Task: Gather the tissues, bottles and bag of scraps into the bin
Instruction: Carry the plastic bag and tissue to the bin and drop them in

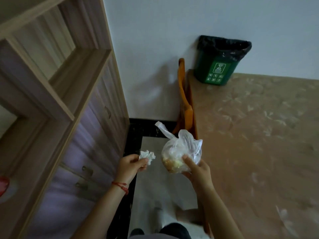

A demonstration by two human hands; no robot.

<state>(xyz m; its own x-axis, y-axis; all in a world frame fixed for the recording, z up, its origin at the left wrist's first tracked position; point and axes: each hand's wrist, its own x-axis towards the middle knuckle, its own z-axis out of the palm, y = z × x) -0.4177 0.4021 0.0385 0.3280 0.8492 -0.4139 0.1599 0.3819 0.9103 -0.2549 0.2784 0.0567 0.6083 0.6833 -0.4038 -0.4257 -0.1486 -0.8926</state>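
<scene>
Crumpled white tissue [147, 156] pinched tight in our left hand [132, 165], fingers curled round it. Right hand [196, 169] cups the clear bag of scraps [181, 151] from below, thumb pressed on. Green bin [219, 64] w/ black liner sits well apart on the brown tabletop [259, 135].

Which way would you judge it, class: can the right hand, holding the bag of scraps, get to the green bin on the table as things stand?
Probably yes. The right hand holds the bag of scraps with bare table between it and the open green bin; it stands well ahead by the wall, so a long reach or a step looks needed.
</scene>
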